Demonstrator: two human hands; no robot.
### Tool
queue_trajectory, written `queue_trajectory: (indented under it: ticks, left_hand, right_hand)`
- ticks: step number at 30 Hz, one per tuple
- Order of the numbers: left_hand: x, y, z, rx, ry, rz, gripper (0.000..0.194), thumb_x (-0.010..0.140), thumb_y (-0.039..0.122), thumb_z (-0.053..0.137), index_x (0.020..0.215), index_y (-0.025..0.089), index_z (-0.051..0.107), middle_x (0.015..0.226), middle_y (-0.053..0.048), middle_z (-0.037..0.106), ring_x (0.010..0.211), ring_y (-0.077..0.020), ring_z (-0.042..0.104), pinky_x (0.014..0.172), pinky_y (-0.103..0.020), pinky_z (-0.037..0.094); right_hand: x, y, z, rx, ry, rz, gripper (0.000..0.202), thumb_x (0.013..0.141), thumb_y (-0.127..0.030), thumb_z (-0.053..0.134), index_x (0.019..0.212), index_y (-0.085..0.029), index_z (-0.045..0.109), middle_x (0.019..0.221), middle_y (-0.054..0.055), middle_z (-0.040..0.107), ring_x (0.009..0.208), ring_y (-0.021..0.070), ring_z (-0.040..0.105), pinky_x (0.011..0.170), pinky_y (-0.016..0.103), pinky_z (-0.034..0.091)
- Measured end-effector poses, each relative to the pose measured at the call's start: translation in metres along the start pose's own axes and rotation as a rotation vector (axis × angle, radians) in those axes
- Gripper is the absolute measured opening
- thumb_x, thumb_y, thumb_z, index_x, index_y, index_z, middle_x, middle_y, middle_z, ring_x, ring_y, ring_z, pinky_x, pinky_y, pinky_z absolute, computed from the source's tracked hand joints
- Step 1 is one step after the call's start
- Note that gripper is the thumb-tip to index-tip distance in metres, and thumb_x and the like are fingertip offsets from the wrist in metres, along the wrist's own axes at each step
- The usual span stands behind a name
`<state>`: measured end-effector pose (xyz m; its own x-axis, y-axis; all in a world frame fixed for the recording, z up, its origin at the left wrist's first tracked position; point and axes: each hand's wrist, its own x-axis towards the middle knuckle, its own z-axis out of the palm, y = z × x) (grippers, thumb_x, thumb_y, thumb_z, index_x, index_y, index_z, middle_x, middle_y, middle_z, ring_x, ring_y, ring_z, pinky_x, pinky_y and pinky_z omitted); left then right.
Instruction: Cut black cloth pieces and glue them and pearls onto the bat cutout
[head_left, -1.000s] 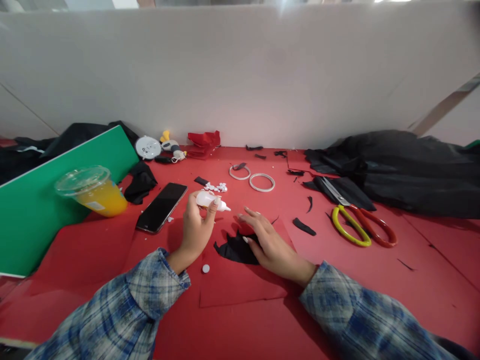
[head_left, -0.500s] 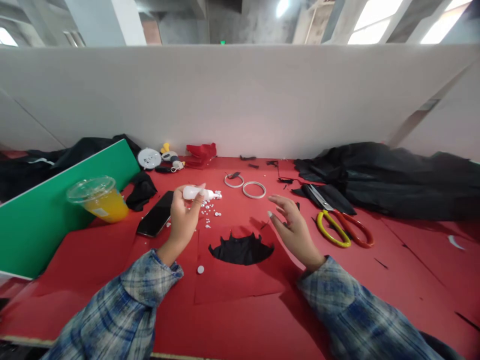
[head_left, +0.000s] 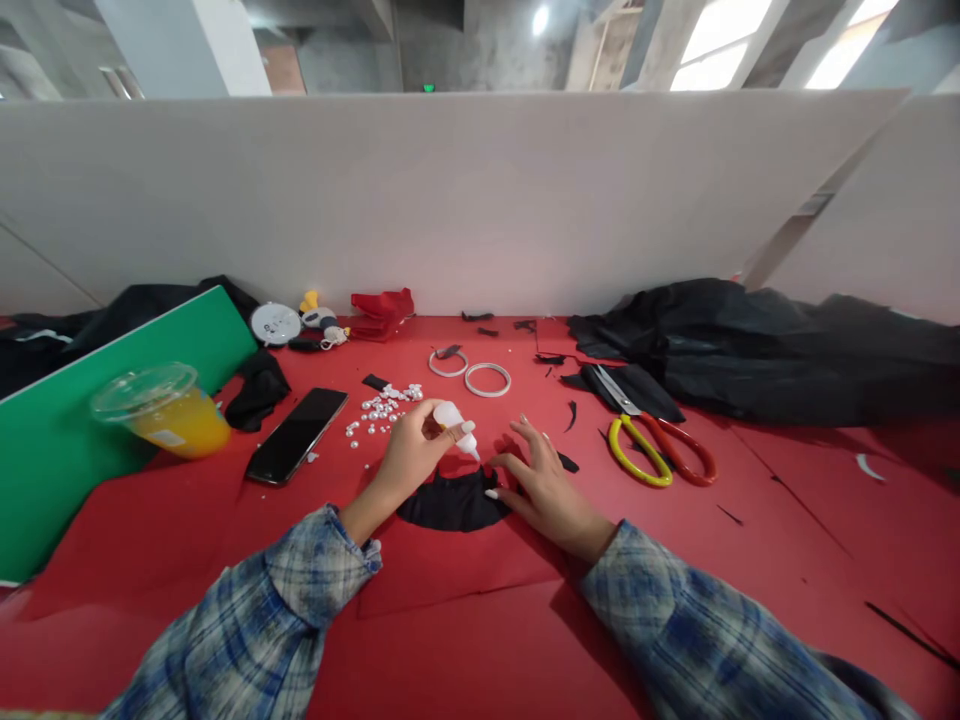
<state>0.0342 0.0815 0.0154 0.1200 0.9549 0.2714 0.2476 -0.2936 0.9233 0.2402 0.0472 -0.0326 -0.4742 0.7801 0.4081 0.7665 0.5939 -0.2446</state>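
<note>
A small white glue bottle (head_left: 451,418) is held in my left hand (head_left: 415,446), tilted with its nozzle pointing down toward the upper right edge of a black fabric piece (head_left: 454,503). That fabric has a curved lower edge and a jagged upper edge, and lies on a red sheet (head_left: 450,572). My right hand (head_left: 549,492) rests at the fabric's right end, thumb on it and the other fingers spread. Loose white pearl beads (head_left: 384,405) lie scattered behind my left hand. Two white rings (head_left: 487,380) are on the table beyond both hands.
Scissors with yellow and red handles (head_left: 641,452) lie to the right, before heaped black fabric (head_left: 742,350). A phone (head_left: 298,437), a cup of orange drink (head_left: 166,415) and a green board (head_left: 52,440) are on the left. A pale partition (head_left: 465,200) closes the back.
My left hand has brought the bottle right and down, tipping its nozzle toward the black fabric. My right hand has come down onto the fabric's right end. The view has shifted slightly.
</note>
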Motion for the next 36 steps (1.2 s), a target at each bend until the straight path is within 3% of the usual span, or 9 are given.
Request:
queue_trajectory:
  ticks: [8,20,25,36]
  left_hand:
    - [-0.004,-0.005,-0.001,0.065,0.099,-0.005,0.028,0.077,0.043,0.066,0.087,0.018,0.060,0.080,-0.003,0.065,0.074,-0.0192,0.063,0.070,-0.030,0.049]
    - [-0.006,-0.013,-0.002,-0.014,0.076,-0.049,0.027,0.076,0.042,0.066,0.084,0.018,0.059,0.078,-0.003,0.065,0.075,-0.0195,0.065,0.070,-0.031,0.050]
    - [-0.006,-0.014,0.002,-0.027,0.055,-0.045,0.028,0.075,0.043,0.067,0.085,0.018,0.058,0.078,-0.003,0.065,0.073,-0.0186,0.063,0.070,-0.030,0.050]
    - [-0.005,-0.013,0.007,-0.119,0.084,-0.113,0.030,0.076,0.045,0.067,0.078,0.017,0.059,0.073,-0.002,0.063,0.069,-0.0164,0.061,0.066,-0.028,0.048]
  right_hand:
    - [0.000,0.000,-0.001,0.058,-0.024,-0.014,0.024,0.088,-0.023,0.060,0.111,-0.020,0.066,0.136,0.021,0.039,0.136,0.0418,0.032,0.101,0.065,0.037]
    - [0.000,-0.001,-0.003,0.161,-0.043,0.010,0.015,0.090,-0.022,0.057,0.102,-0.019,0.065,0.139,0.019,0.034,0.139,0.0399,0.028,0.103,0.060,0.039]
    - [0.000,0.002,0.002,0.167,-0.013,0.005,0.023,0.089,-0.025,0.058,0.111,-0.017,0.060,0.133,0.020,0.040,0.137,0.0379,0.033,0.103,0.056,0.042]
    - [0.003,-0.001,-0.004,0.180,-0.058,0.030,0.020,0.089,-0.024,0.059,0.108,-0.019,0.061,0.134,0.019,0.042,0.137,0.0348,0.036,0.104,0.052,0.043]
